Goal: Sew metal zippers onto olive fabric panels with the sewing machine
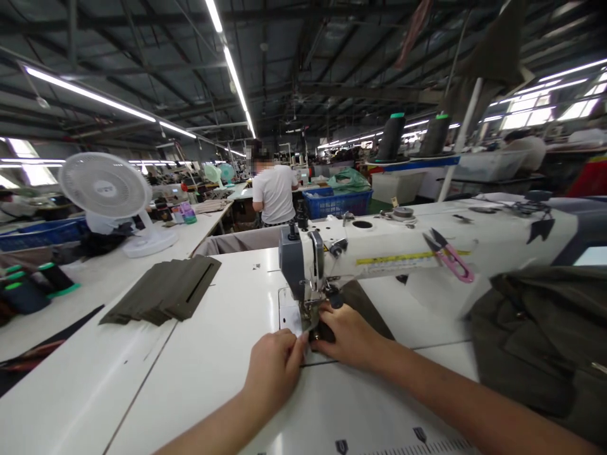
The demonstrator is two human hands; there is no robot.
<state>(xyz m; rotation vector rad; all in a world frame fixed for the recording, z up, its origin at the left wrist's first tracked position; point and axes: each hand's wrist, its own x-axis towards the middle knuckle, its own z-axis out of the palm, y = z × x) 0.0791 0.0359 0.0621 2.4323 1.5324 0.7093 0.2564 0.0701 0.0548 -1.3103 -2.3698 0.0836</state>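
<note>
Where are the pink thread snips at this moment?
Head view, right of centre: the pink thread snips lie on top of the sewing machine, across its yellow strip, above and right of the right hand.

- Bright, even light comes from long ceiling tubes [234, 69] running from top centre into the distance.
- Windows [526, 114] at upper right blow out white.
- The white table [199, 379] shows mild glare at lower centre, and shadows are faint.
- Frame edges bend and stretch, and the background is soft.

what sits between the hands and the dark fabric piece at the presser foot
Nothing visible does. The left hand and right hand both touch the dark fabric piece right at the presser foot; the stack of olive pieces lies apart, off to the left.
</note>
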